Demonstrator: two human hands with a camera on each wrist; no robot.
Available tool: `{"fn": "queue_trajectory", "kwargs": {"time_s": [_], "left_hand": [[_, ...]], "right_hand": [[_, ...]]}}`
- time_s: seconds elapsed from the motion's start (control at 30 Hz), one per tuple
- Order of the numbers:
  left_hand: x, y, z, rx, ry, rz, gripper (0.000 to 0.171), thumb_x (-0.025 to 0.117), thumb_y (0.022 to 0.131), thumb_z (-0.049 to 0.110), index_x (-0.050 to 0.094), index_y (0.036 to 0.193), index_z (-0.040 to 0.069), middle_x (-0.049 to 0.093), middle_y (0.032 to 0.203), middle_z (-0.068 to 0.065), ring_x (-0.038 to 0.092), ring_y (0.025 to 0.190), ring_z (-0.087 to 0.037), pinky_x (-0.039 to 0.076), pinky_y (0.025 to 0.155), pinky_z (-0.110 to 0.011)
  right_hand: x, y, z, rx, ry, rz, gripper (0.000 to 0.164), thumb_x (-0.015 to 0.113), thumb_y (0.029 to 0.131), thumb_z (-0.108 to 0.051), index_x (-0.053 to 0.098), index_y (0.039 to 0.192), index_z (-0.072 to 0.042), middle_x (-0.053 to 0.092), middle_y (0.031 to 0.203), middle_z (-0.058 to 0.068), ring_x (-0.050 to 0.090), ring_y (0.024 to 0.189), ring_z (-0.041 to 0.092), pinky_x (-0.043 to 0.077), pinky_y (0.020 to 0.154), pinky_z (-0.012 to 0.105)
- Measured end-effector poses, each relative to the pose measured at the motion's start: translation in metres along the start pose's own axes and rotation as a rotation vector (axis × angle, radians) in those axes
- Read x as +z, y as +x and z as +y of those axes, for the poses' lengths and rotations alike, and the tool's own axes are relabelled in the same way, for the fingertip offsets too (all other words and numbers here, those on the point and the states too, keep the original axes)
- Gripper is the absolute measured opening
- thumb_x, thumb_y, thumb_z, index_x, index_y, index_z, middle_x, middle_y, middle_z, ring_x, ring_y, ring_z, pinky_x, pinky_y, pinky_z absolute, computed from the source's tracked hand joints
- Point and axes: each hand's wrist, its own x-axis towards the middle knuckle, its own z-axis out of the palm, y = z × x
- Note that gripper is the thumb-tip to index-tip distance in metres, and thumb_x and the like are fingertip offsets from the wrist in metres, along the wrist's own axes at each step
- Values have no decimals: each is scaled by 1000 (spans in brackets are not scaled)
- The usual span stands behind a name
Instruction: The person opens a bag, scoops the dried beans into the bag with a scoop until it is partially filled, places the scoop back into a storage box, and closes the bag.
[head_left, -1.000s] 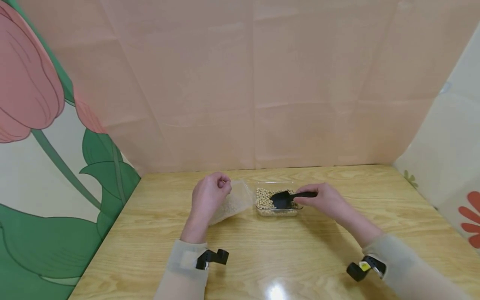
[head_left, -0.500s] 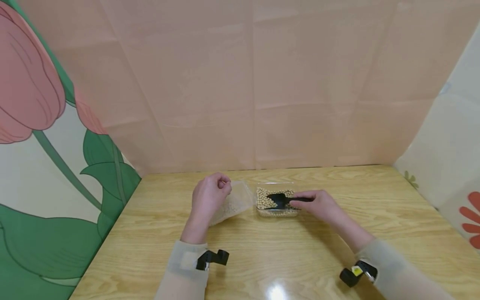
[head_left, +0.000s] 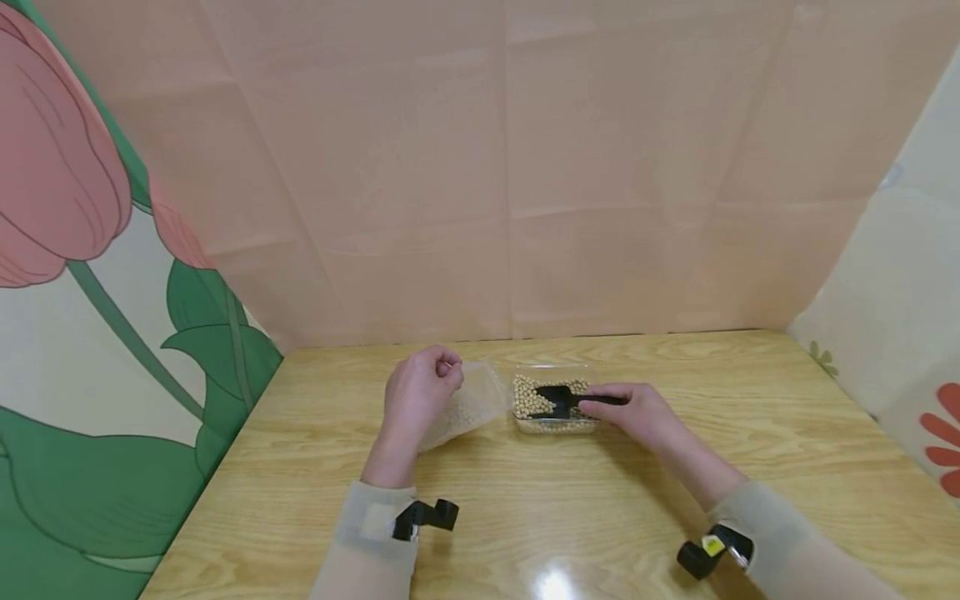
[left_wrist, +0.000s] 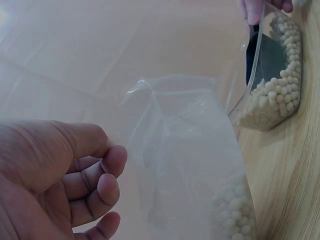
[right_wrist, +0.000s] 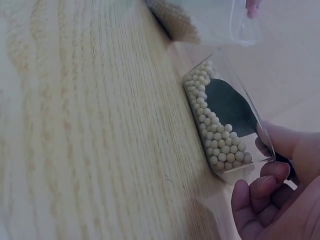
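Observation:
In the head view a clear rectangular container (head_left: 555, 423) stands on the table, holding many small pale round beads (right_wrist: 225, 145) that look like dry soybeans. A small black shovel (head_left: 556, 401) lies tilted in it, its blade down among them. My right hand (head_left: 637, 410) pinches the shovel's handle at the container's right rim. To the left, my left hand (head_left: 422, 385) holds the upper edge of a clear plastic bag (left_wrist: 185, 130) between thumb and finger, its other fingers loosely curled. More of the same beads (left_wrist: 234, 212) fill the bag's bottom, which sits by the table.
The wood-grain table (head_left: 555, 508) ends at a pink cloth backdrop (head_left: 510, 183). A panel with printed flowers (head_left: 67, 150) closes the left side, and a pale printed panel (head_left: 900, 333) the right. Black wrist cameras (head_left: 424, 517) sit on both forearms.
My right hand has shifted slightly left and down, pushing the shovel leftward and lower into the beads; over the last half second it barely moves. My left hand and the bag stay put.

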Motion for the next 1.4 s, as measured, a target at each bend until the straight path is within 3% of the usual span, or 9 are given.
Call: {"fn": "queue_trajectory", "kwargs": {"time_s": [0.13, 0.3, 0.37, 0.47, 0.53, 0.7, 1.17, 1.27, 1.4], "left_hand": [[0, 0, 1, 4, -3, 1, 12, 73, 102, 16, 82, 107, 11, 73, 86, 2, 63, 70, -16, 51, 69, -37], [0, -1, 0, 5, -2, 1, 12, 73, 103, 16, 82, 108, 11, 74, 87, 2, 64, 70, -16, 52, 70, -37], [0, 0, 0, 7, 2, 2, 13, 73, 103, 16, 82, 109, 11, 74, 87, 2, 64, 71, -16, 52, 70, -37], [0, 0, -1, 9, 3, 2, 13, 72, 103, 16, 82, 109, 11, 74, 87, 2, 64, 71, -16, 52, 70, -37], [0, 0, -1, 9, 0, -1, 13, 72, 103, 16, 82, 109, 11, 74, 87, 2, 64, 70, -16, 52, 70, -37], [0, 0, -1, 10, -2, -2, 13, 73, 104, 16, 82, 110, 10, 75, 87, 2, 65, 71, -16, 53, 71, -38], [-1, 0, 0, 12, 0, -4, 13, 73, 104, 17, 82, 110, 10, 75, 88, 2, 65, 72, -16, 53, 72, -39], [0, 0, 0, 9, 0, -7, 13, 73, 104, 17, 82, 110, 11, 75, 88, 2, 65, 72, -16, 53, 72, -39], [0, 0, 0, 0, 1, -10, 13, 73, 104, 18, 82, 110, 11, 74, 88, 2, 64, 72, -16, 53, 72, -39]], "right_hand": [[0, -1, 2, 6, 27, -4, 54, 84, 98, -47, 77, 140, -13, 58, 160, 18, 50, 149, 43, 42, 117, 58], [0, -1, 4, 18, 32, 5, 61, 83, 98, -51, 74, 144, -13, 56, 162, 17, 42, 154, 48, 30, 124, 66], [0, -2, 4, 26, 41, 13, 64, 83, 97, -53, 73, 146, -13, 62, 156, 16, 54, 143, 46, 40, 118, 63], [0, -2, 3, 43, 73, 27, 65, 85, 95, -53, 73, 146, -13, 74, 137, 11, 69, 111, 33, 56, 96, 48], [0, -2, 3, 56, 101, 28, 64, 86, 95, -51, 73, 145, -13, 78, 120, 6, 66, 88, 23, 56, 78, 38], [-1, -3, 5, 63, 148, 26, 63, 86, 96, -48, 73, 146, -12, 76, 98, 1, 63, 77, 15, 55, 70, 35], [-6, -13, 4, 55, 234, 34, 62, 86, 96, -47, 73, 146, -12, 73, 140, 7, 67, 115, 21, 59, 92, 36], [-9, -16, 4, 68, 235, 22, 64, 84, 98, -50, 70, 149, -14, 66, 152, 12, 66, 122, 27, 53, 107, 48], [-12, -20, 0, 74, 233, 13, 70, 82, 99, -51, 65, 154, -13, 56, 162, 16, 66, 123, 35, 43, 113, 59]]}}
